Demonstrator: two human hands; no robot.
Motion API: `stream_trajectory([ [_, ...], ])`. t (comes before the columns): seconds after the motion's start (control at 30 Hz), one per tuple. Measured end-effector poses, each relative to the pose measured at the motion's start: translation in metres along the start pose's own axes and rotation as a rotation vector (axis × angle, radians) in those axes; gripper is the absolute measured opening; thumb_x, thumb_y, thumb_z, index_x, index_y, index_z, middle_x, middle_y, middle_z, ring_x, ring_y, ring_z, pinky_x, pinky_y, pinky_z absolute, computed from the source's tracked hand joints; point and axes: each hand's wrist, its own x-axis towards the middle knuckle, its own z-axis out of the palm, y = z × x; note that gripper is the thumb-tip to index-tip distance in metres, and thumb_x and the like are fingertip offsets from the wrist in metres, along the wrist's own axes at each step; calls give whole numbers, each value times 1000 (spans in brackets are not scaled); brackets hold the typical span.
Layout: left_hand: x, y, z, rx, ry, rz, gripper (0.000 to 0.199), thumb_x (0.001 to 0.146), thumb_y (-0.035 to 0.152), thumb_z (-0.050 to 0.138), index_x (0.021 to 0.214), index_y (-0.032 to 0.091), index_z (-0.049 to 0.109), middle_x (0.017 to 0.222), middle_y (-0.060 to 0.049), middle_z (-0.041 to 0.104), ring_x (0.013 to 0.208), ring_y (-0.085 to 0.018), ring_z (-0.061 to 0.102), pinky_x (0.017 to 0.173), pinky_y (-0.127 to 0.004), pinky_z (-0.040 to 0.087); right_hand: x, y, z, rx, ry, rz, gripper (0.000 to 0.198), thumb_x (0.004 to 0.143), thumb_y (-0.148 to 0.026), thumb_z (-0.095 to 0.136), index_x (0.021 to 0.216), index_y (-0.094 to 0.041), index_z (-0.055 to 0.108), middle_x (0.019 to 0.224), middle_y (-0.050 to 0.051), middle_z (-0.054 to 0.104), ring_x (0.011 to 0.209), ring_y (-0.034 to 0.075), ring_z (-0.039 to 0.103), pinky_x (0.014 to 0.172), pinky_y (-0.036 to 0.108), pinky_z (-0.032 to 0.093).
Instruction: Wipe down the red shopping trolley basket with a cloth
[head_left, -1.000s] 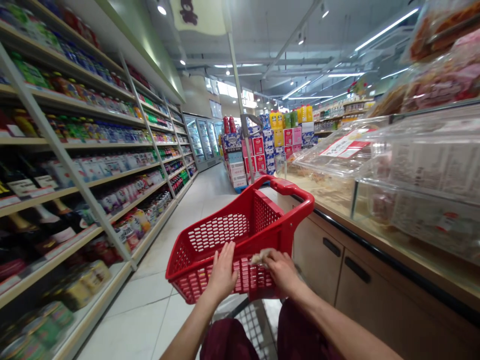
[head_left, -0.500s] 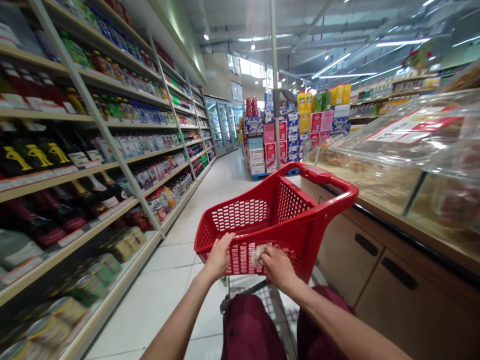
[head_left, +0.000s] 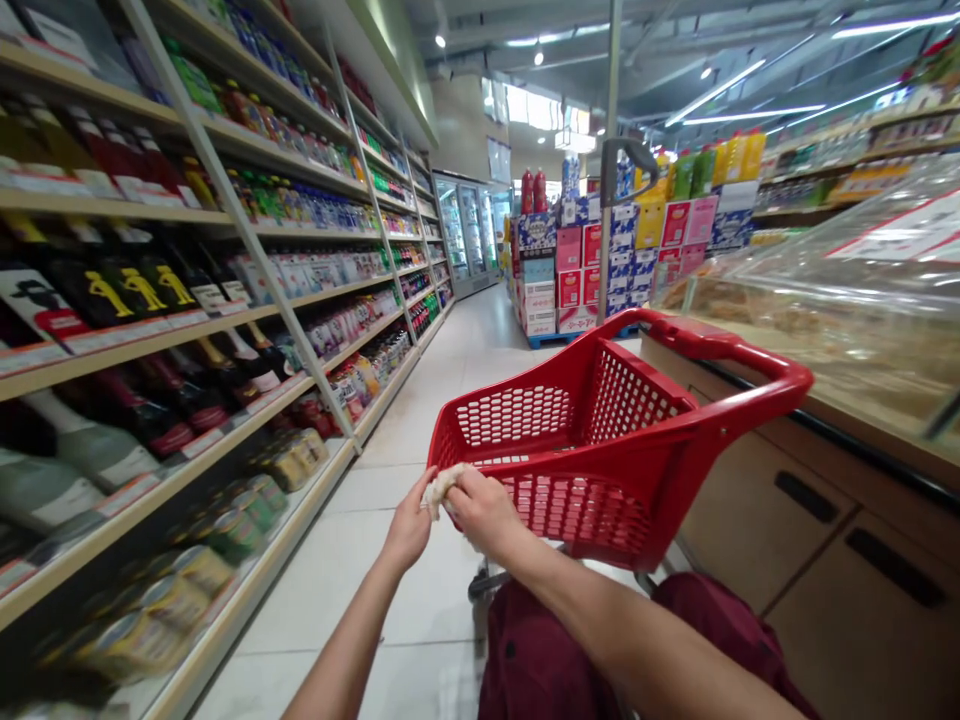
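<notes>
A red plastic shopping cart (head_left: 570, 470) with perforated sides stands in front of my knees, its handle towards the right. A crumpled off-white cloth (head_left: 444, 486) is bunched in my right hand (head_left: 486, 512), pressed against the cart's left front corner. My left hand (head_left: 409, 527) is at that same corner, its fingers closed over the rim right beside the cloth. The fingertips of the left hand are partly hidden behind the cloth and the corner.
Shelves of bottles and cans (head_left: 247, 300) line the left side. A wooden counter (head_left: 757, 500) with clear plastic covers (head_left: 795, 290) stands close on the right. Ahead are stacked drink cartons (head_left: 577, 265) around a pole (head_left: 609, 160), with glass-door fridges (head_left: 472, 230) beyond.
My right hand has moved the cloth left along the cart's side to the front corner. My left hand has slid to that corner too. The view has shifted left.
</notes>
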Motion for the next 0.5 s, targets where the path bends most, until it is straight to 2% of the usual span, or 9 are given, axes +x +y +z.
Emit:
stream_trajectory([
  [0.1,1,0,-3,18,-23,-3,63,58,7,36,119,13,45,123,-5,51,116,-15,44,101,-33,30,3,1,6,-16,-77,2,20,85,-20,41,96,-19,58,98,7,59,91,18,51,70,27,41],
  [0.2,-1,3,-5,51,-39,3,67,53,5,34,118,14,46,124,-3,51,118,-13,41,103,-29,27,-13,7,6,-16,-151,14,21,83,-15,42,83,-19,62,86,4,61,79,15,54,66,25,41],
  [0.27,-2,7,-6,76,-38,7,67,53,4,34,118,14,47,124,-2,50,118,-12,41,104,-28,26,-17,10,-2,5,-115,28,22,84,-16,41,79,-21,62,84,2,61,77,14,54,65,23,41],
  [0.4,-1,19,-1,134,-41,29,66,55,4,34,120,14,45,125,-4,50,118,-14,42,105,-32,25,-12,21,-22,-1,31,109,22,84,-19,40,96,-20,59,99,6,57,92,16,51,72,26,41],
  [0.5,0,30,10,189,-62,78,64,56,3,35,117,18,48,126,-3,49,120,-17,39,106,-39,21,-21,32,-30,-32,-24,100,20,81,-15,43,91,-19,60,93,6,59,85,16,52,69,26,42],
])
